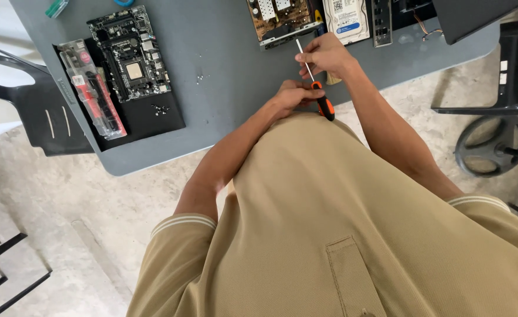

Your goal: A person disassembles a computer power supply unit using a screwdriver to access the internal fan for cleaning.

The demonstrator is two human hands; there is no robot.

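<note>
Head view: screwdriver (317,82) at upper centre, left hand (294,94) closed on orange-black handle, right hand (324,54) pinching shaft to steady it, over grey table (224,105); motherboard (130,56) upper left

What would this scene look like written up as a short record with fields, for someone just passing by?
Setting: grey table, seen from above by the person working at it
Left hand: grips the orange and black handle of a screwdriver
Right hand: pinches the screwdriver's thin metal shaft
On a black mat, left: motherboard, clear tool pack, small loose screws
Far edge: brown circuit board, hard drive
Around: black chairs
</note>
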